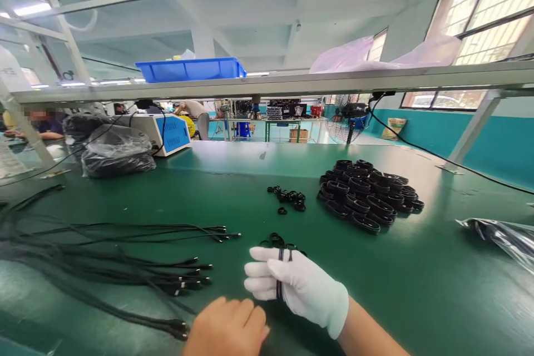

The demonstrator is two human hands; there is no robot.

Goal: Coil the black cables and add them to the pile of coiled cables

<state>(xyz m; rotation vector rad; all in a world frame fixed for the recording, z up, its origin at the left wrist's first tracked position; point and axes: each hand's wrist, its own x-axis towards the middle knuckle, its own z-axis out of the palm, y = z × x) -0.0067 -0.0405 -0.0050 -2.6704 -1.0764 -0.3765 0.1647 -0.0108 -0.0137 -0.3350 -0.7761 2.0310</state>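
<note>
The right hand (298, 283) wears a white glove (334, 303). Its fingers (256, 270) are extended, nearly straight and side by side; the thumb lies over them without a visible grip. Dark bands (279, 290) encircle the fingers, probably worn this way so that spares stay within reach and the fingertips remain free. The left hand (229, 328) is bare, just beside the right, with its fingers curled inward. The back of the hand hides the inner side; whether it holds anything cannot be told.

Directly beyond the gloved hand lies a small group of loose bands (276, 240), partly covered by the fingers. A second band cluster (292, 198) lies farther out on the green table (233, 194). Both appear centred to suit either hand.

To the left, loose black cables (137, 272) extend across the surface in bunches. Their connector ends point toward the hands, an arrangement that likely eases picking up. To the right, beyond the gloved hand, coiled cables (367, 197) form a heap, apparently grouped apart from the loose lengths to prevent mixing.

At the right edge lies a clear plastic bag (504, 239). At the far left, a dark bagged bundle (119, 150) stands beside a blue-and-white machine (171, 133), both clear of the working area.
</note>
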